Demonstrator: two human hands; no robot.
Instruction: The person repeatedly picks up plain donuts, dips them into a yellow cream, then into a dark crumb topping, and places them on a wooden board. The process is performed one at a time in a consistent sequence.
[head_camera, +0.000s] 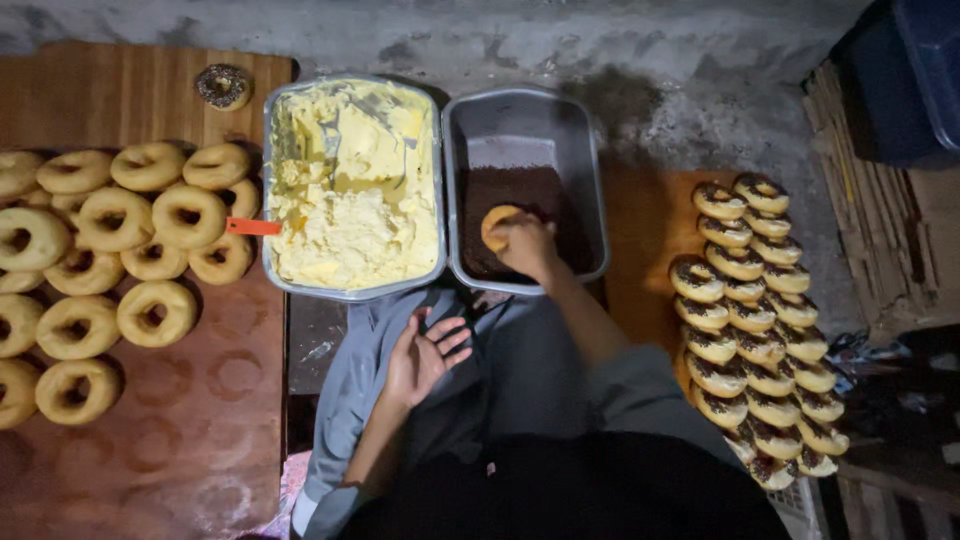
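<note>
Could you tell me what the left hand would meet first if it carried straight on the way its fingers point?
Probably the rectangular metal tray of yellow cream: the left hand, resting open on the grey cloth, points up towards its near rim. Depth is uncertain.

Dull grey metal tins (523, 108), worn matt wooden board (120, 90), rough concrete floor (640, 50), glossy soft yellow cream (350, 190).

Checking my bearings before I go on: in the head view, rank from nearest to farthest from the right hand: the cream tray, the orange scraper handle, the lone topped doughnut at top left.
From the right hand, which presses a doughnut into the sprinkle tray:
1. Cream tray, next on its left.
2. Orange scraper handle, at that tray's far left edge.
3. Lone topped doughnut, upper left on the board.
</note>
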